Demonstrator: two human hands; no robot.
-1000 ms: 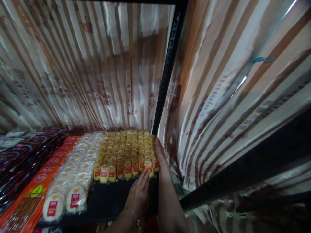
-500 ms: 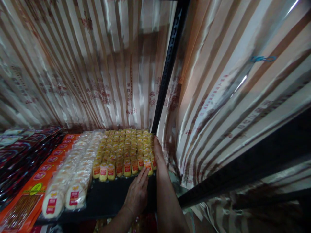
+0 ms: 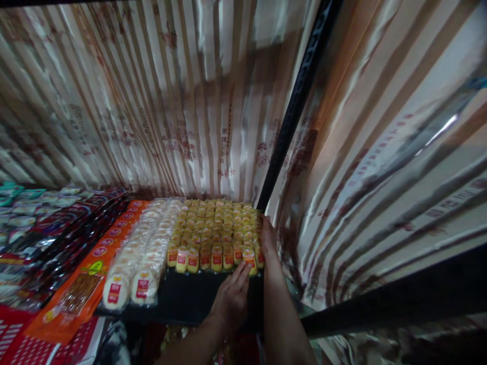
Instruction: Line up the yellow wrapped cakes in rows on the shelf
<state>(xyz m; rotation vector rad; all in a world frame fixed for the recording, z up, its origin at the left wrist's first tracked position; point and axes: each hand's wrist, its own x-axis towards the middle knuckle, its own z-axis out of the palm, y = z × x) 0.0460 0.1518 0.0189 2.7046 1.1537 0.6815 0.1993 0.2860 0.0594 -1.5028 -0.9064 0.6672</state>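
My left hand [image 3: 231,300] slants up, fingers together, tips against yellow packets [image 3: 216,256]; right hand [image 3: 269,238] upright alongside, fingers partly hidden, spread can't tell.

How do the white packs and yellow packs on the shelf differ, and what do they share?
The white packs are round; the yellow packs are narrower and oblong. The white packs form two lines running back; the yellow packs form a block with more lines. The left hand touches a front yellow pack; the white packs are untouched. Both show red on their front labels.
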